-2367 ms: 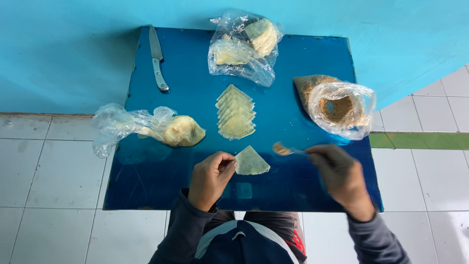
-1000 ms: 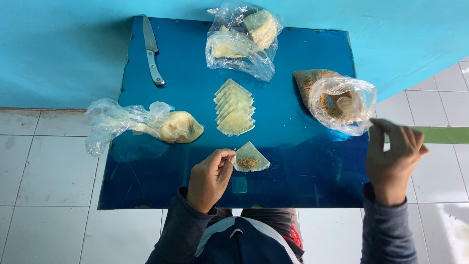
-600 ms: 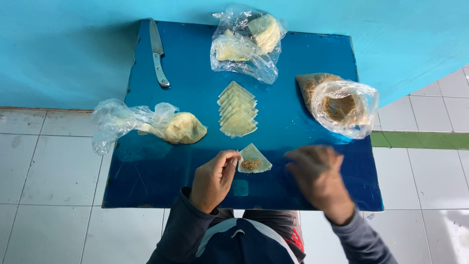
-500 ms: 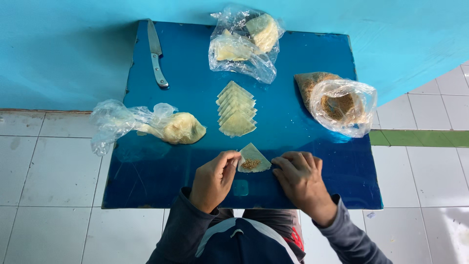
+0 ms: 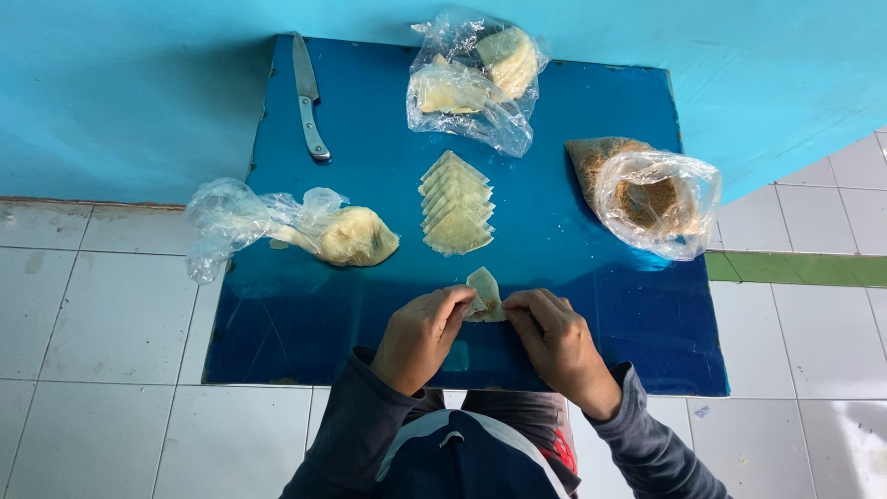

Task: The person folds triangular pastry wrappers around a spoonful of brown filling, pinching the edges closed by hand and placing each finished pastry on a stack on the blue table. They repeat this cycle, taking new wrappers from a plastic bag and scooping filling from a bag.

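The pastry wrapper point(image 5: 484, 294) lies on the blue board point(image 5: 370, 212) at the near edge, centre, directly ahead of you, held between both hands. Your left hand point(image 5: 423, 334) pinches its 9 o'clock edge with fingertips drawn together; your right hand point(image 5: 557, 344) pinches the 3 o'clock edge likewise. The upper corner of the wrapper stands clear above your fingers, pale and folded.

Step in hand, as judged: folding and closing the filled wrapper. The next move would call for even pressure along the seam from both sides, with the filling kept clear of the edge, or the seal may gape.

At 12 o'clock from the wrapper, near it, the stack of cut wrappers point(image 5: 455, 205) lies fanned out. Beyond that, at the far edge, a clear bag of pale dough pieces point(image 5: 473, 79). At 10 o'clock, a dough lump in an opened plastic bag point(image 5: 356, 237). At 11 o'clock, far corner, a knife point(image 5: 309, 96) lies lengthwise, blade away from you. At 2 o'clock, an open bag of brown filling point(image 5: 651, 199).

Against the earlier pictures: half a second ago the wrapper lay flat as an open triangle with only the left fingers on it and the right hand beside it; now both hands grip it and it is folded up. At one second ago the right hand was raised well clear at 3 o'clock. Nothing else on the board has shifted
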The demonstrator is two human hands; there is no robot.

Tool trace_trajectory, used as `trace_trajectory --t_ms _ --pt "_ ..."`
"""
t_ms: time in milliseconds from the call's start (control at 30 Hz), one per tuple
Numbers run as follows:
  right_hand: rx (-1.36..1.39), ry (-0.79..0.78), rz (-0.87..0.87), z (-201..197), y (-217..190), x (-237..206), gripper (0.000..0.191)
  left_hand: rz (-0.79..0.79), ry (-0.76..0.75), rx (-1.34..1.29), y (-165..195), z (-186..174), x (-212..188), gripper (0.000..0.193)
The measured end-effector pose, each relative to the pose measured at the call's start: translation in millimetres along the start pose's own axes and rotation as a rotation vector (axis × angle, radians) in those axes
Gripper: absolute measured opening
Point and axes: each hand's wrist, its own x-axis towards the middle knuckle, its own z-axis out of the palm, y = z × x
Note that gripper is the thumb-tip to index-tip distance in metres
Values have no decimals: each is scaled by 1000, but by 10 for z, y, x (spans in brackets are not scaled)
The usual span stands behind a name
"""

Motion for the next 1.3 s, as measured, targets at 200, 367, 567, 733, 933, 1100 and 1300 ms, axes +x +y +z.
trace_trajectory --t_ms 200,367,567,733,933,1100,1300 --pt "71 28 -87 114 -41 66 14 -15 -29 -3 -20 17 19 26" --pt "-57 14 -154 217 5 110 17 8 -36 8 -29 -19 -2 31" --pt "-191 3 -246 207 29 151 20 41 -68 74 -44 4 -10 28" --pt "-256 -131 -470 -2 67 211 32 140 -105 116 -89 -21 -10 22" --pt "-305 -81 -538 18 144 205 35 183 -206 157 -197 30 76 22" --pt "-236 -45 -475 89 169 182 31 170 -197 200 -176 56 89 24" --pt "-220 -48 -392 138 189 212 15 100 -199 14 -160 9 183 20"
